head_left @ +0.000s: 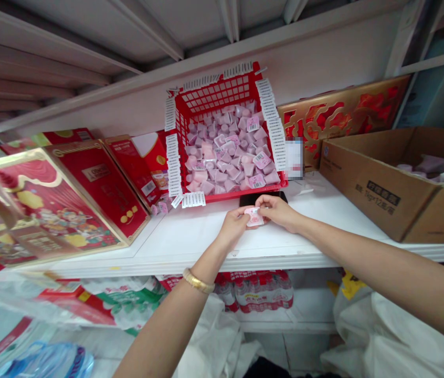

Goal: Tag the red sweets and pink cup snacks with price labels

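Note:
My left hand [236,223] grips a small pink jelly cup [254,216] by its edge, just above the white shelf [190,236]. Fingers of my right hand [279,211] pinch at the upper right corner of the same cup's printed lid. Behind both hands stands a red plastic basket [222,197] full of similar pink jelly cups [230,152], several showing barcode labels. Strips of white barcode stickers [272,123] hang along the basket's rims. Partly hidden behind my right hand, a flat black object [247,200] lies at the basket's front.
Red and gold gift boxes [99,184] stand at the left. An opened cardboard carton [363,184] with some pale packs inside sits at the right, before a gold decorated box [348,113]. Packed water bottles [259,294] are on the lower shelf. Metal shelf beams [147,26] hang overhead.

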Motion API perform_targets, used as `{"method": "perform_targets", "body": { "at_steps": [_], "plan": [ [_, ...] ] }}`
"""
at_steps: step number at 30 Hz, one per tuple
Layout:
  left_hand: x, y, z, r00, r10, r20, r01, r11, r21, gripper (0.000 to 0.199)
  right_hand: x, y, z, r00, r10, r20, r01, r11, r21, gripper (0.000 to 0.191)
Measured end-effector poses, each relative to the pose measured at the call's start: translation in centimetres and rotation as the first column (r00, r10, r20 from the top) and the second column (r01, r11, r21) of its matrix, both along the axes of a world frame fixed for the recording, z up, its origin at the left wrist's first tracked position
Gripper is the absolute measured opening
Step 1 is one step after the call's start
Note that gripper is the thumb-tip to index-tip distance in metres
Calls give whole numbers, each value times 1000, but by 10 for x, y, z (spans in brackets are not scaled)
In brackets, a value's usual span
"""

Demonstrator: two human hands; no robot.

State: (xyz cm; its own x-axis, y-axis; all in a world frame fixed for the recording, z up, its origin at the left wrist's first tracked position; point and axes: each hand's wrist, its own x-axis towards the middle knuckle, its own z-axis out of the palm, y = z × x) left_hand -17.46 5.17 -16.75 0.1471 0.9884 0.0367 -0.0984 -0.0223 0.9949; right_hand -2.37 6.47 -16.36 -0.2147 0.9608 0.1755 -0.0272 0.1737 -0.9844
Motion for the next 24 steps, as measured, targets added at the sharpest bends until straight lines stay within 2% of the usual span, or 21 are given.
{"method": "perform_targets", "body": {
  "at_steps": [7,15,18,21,24],
  "plan": [
    [-1,-1,1,999,-37,-5,37,999,22,22,0,0,0,1000,8,-5,-9,1000,-20,9],
    [-1,-3,4,998,-56,-22,57,998,38,22,1,0,1,1000,25,-13,-25,1000,-8,11],
    [-1,-2,4,1000,-28,-9,28,999,35,27,0,1,1,1000,23,-9,-23,1000,-10,11],
    [-1,-3,6,1000,9,10,-9,999,46,33,-2,-1,6,1000,5,11,-5,1000,3,11],
    [-2,-7,17,1000,-5,-7,6,993,121,38,0,-4,17,999,-29,39,27,998,62,11]
  ]
}}
